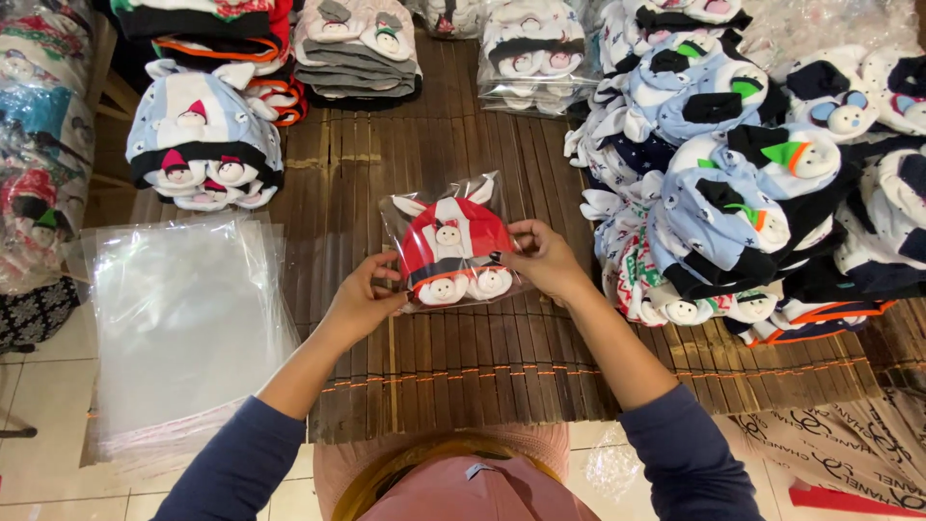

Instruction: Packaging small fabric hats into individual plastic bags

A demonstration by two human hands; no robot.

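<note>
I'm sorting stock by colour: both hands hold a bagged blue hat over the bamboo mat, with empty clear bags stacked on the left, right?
Not quite: the head view shows the bagged hat is red and white, not blue. The left hand and right hand do hold it over the bamboo mat, clear bags stacked left.

Dark bamboo slat mat (463,357) lying over a pale tiled floor (39,463).
Even light is falling across it; tiles are showing left of and below the grip.

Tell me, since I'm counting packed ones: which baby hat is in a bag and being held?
The red hat, held in its clear bag by both the left hand and right hand; the others lie in stacks.
</note>
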